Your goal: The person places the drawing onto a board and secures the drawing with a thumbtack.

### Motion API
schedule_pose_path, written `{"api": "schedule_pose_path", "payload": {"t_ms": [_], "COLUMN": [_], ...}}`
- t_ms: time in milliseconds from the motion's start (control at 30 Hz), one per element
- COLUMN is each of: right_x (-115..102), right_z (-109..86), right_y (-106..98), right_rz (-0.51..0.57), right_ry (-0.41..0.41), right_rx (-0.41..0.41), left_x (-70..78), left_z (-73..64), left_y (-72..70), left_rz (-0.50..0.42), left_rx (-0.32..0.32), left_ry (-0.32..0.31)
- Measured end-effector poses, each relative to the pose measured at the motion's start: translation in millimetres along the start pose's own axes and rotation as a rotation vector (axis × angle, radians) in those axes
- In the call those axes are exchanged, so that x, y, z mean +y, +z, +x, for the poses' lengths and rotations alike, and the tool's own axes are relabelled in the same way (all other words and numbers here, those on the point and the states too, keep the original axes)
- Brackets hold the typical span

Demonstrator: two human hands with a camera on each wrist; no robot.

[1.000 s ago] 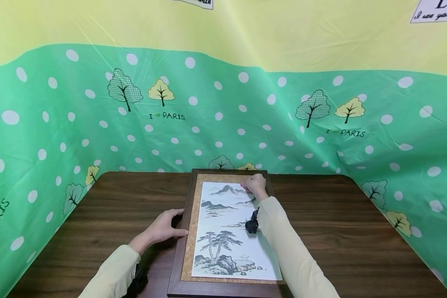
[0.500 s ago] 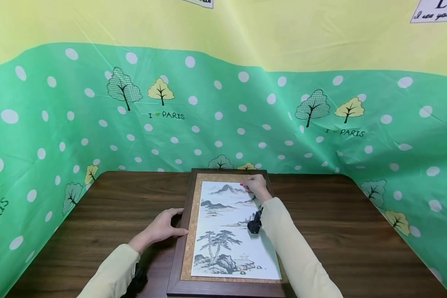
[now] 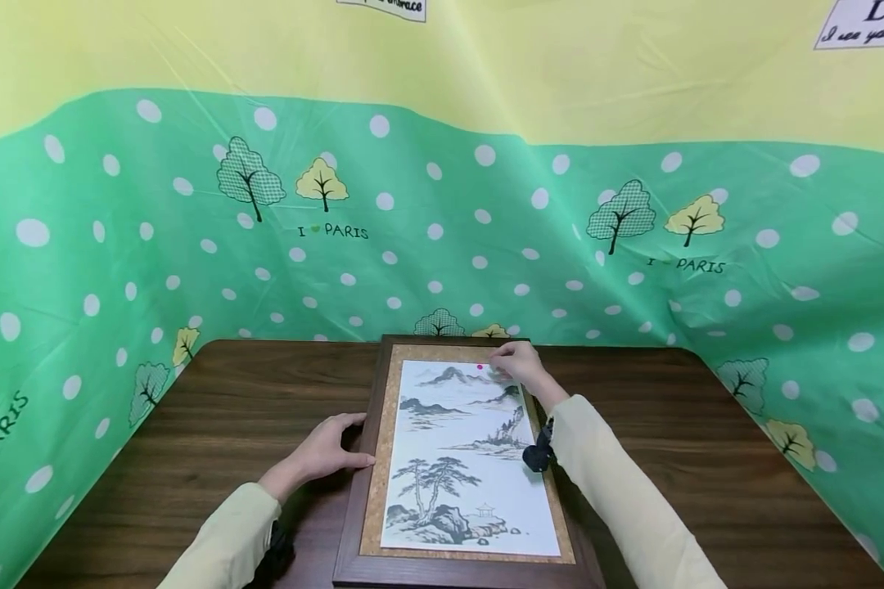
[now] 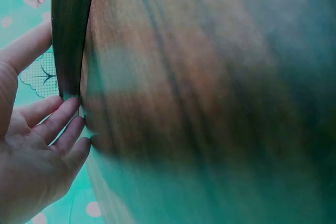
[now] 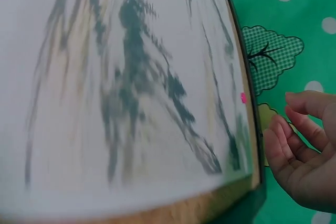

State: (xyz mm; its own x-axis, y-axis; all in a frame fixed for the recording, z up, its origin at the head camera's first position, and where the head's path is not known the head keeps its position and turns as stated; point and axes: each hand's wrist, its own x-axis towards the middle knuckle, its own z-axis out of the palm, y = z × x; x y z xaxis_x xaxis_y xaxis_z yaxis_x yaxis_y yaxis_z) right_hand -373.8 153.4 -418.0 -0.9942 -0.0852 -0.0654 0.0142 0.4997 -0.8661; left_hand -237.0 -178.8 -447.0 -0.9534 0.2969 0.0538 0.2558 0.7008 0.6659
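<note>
A landscape ink painting on white paper (image 3: 427, 425) lies on a cork board (image 3: 383, 491) with a dark wooden frame (image 3: 354, 507). Near the paper's top edge shows a small pink push pin (image 3: 480, 367), also visible as a pink spot in the right wrist view. My right hand (image 3: 521, 366) hovers at the upper right corner of the paper, just right of the pin; in the right wrist view its fingers (image 5: 299, 145) are loosely bent with nothing between them. At the frame's left side, my left hand (image 3: 324, 448) rests its thumb and extended fingers (image 4: 58, 121) against the wood.
The framed board lies on a dark wood-grain table (image 3: 678, 458), its far end near the table's back edge. A green and yellow printed cloth (image 3: 442, 204) surrounds the table at the back and sides. Black wrist cameras (image 3: 536, 458) sit by each sleeve.
My right hand has let go of the pink push pin and drawn off to the right, leaving the pin in the paper's top edge. The left hand stays in place.
</note>
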Motion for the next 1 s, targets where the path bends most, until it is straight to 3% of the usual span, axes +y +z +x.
{"api": "schedule_pose_path", "payload": {"t_ms": [300,733,1000], "right_x": [-2.7,14.7,28.3], "right_z": [-20.5,-55.0,-78.0], "right_y": [-27.6,-76.7,-99.4], "right_rz": [-0.018,-0.047,-0.091], "right_ry": [-0.084,-0.15,-0.127], "right_rx": [-0.122,-0.088,-0.047], "left_x": [-0.2,0.5,0.5], "left_z": [0.0,-1.9,-2.0], "left_y": [0.5,-0.6,0.6], "left_rz": [-0.026,-0.03,-0.037], "left_rx": [-0.003,-0.005,-0.001], "left_ry": [-0.018,0.002,0.003]}}
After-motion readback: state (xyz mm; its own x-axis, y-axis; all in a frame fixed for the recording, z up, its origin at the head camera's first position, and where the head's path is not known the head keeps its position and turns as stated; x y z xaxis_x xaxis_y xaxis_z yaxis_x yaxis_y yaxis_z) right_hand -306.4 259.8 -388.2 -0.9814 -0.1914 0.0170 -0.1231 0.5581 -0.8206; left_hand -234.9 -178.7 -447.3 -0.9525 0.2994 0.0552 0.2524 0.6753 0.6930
